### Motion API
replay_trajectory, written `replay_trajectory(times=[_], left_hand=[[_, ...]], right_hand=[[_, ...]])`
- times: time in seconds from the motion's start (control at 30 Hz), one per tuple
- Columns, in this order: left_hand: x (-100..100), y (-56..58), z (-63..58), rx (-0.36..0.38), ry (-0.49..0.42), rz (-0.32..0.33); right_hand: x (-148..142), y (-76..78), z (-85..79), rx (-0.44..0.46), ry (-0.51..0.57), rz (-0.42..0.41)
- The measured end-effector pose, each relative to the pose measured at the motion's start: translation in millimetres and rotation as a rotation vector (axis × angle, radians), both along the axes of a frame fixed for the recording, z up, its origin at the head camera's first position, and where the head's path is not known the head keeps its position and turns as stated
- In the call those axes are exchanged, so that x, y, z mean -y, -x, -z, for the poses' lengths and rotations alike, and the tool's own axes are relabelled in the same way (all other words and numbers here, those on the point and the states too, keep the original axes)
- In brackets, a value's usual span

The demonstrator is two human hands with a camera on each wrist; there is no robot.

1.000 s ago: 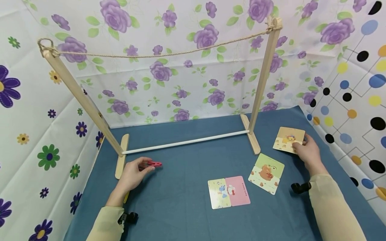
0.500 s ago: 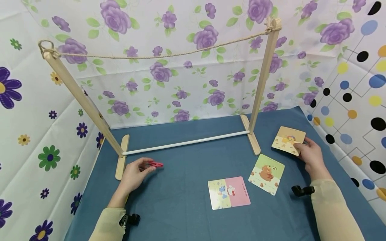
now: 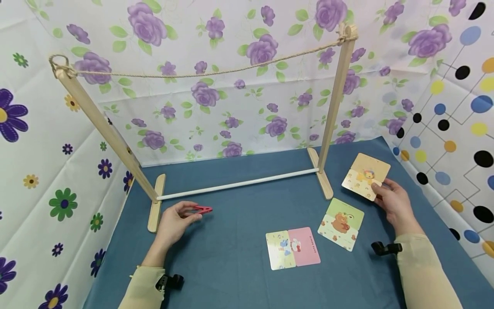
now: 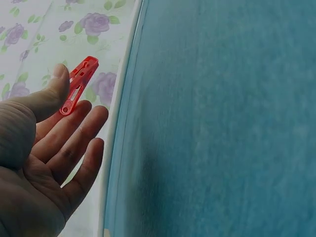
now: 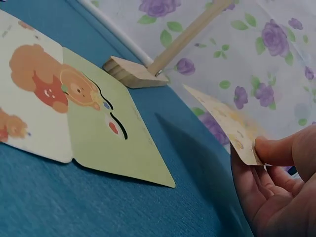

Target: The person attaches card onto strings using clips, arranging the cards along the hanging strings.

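Observation:
My left hand (image 3: 175,221) pinches a red clothespin (image 3: 203,209) between thumb and forefinger, over the cloth near the left foot of the wooden stand. In the left wrist view the clothespin (image 4: 80,85) points up past the thumb tip, its other fingers loosely spread. On the right, my right hand (image 3: 395,204) grips the lower right corner of an orange and cream card (image 3: 366,176) with a small lion picture. The right wrist view shows this card (image 5: 227,121) tilted above the cloth, thumb on its face and fingers beneath. A green bear card (image 3: 341,223) lies just below it.
A pink and yellow card (image 3: 293,248) lies flat on the blue cloth (image 3: 231,279). Behind stands a wooden frame with a left post (image 3: 104,133), a right post (image 3: 336,103), a rope (image 3: 208,74) strung between them and a white rod (image 3: 239,183) low down.
The right hand has raised and tilted the lion card, shifting it slightly left. The left hand has edged to the right with the clothespin still pinched.

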State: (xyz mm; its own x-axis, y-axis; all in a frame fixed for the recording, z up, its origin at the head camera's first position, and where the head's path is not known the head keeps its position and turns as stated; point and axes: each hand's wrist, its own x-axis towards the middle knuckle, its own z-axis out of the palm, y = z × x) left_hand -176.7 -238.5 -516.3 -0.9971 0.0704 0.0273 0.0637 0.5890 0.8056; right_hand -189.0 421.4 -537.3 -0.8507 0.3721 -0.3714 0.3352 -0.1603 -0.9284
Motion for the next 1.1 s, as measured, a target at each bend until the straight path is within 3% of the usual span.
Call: replay_trajectory(times=[0.47,1.1], left_hand=[[-12,0.3,-2.3,-0.022,-0.084,-0.023],[-37,8.9,-4.3,-0.033,-0.175,0.022]], right_hand=[[9,-4.8,-3.2,-0.052,0.077,-0.033],[24,-9.8,-16.7,-0.266,0.176,-0.188]])
